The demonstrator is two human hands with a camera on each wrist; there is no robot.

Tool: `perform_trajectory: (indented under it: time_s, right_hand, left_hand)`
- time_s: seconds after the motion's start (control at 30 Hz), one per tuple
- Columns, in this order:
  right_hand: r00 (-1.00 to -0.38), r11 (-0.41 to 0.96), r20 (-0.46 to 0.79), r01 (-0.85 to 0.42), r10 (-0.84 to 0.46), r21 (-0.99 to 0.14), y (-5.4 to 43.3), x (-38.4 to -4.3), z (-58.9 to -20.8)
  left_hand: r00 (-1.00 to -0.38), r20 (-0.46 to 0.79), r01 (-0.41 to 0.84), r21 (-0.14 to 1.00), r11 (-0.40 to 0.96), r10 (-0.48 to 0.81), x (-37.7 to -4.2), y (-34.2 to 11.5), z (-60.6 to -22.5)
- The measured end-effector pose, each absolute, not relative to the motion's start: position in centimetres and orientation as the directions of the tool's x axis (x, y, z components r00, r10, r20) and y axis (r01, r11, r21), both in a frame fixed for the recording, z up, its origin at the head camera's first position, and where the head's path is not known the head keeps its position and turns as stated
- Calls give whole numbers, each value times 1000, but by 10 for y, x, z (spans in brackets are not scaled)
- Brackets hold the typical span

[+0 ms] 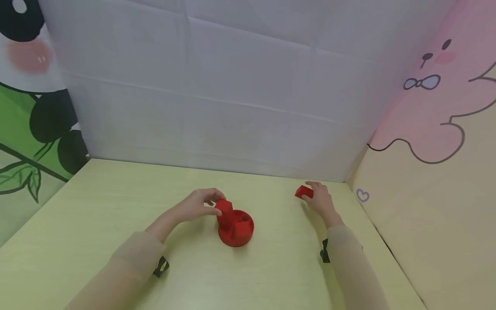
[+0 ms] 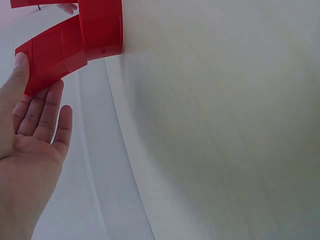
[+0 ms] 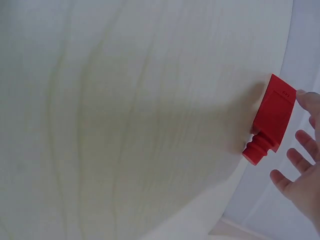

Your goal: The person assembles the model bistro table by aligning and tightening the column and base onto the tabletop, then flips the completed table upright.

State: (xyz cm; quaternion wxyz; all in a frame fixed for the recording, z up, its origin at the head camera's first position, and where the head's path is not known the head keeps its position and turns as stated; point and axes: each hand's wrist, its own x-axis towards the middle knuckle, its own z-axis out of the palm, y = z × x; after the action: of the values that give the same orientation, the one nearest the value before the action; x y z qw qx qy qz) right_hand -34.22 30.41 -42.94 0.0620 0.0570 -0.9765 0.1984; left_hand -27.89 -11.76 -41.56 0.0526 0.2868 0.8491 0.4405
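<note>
My left hand (image 1: 199, 204) pinches the top of a red block (image 1: 224, 206) between thumb and fingers. That block stands at the left side of a round red base (image 1: 235, 243), which has an open hole and another red block (image 1: 243, 230) standing on it. In the left wrist view, the held block (image 2: 52, 52) meets the side of the base (image 2: 102, 30). Toward the back right, my right hand (image 1: 322, 201) pinches a separate red block (image 1: 303, 192) by its end. The right wrist view shows a ribbed peg (image 3: 256, 148) sticking out from this block.
A pale wood-grain table (image 1: 271, 275) lies under both hands. A light cloth wall (image 1: 248, 94) rises behind it. Panels with a panda picture (image 1: 38, 77) and a pink cartoon animal (image 1: 434, 103) flank the left and right sides. Dark straps (image 1: 324, 251) show below the sleeves.
</note>
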Motion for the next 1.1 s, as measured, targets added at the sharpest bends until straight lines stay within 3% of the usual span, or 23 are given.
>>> perform_trajectory:
  time_s: [0.3,0.57,0.7,0.87,0.97,1.1]
  right_hand:
    - [-993,915,99,-94,-60,-393,308,-349,-437]
    - [-996,929,84,-65,-37,-364,302,-355,-443]
    - [-996,940,93,-41,-10,-340,299,-355,-444]
    - [-993,945,120,-24,16,-326,296,-354,-446]
    - [-992,944,126,-20,22,-328,296,-352,-447]
    - [-992,943,124,-23,20,-333,297,-347,-444]
  left_hand:
    - [-767,121,458,791,406,631,-298,-120,-414]
    - [-771,145,487,762,428,620,-298,-118,-413]
    - [-804,246,530,709,465,542,-280,-115,-409]
    - [-845,414,535,663,523,339,-249,-106,-402]
    - [-884,403,465,711,527,237,-233,-97,-400]
    - [-950,263,313,812,493,170,-214,-83,-402]
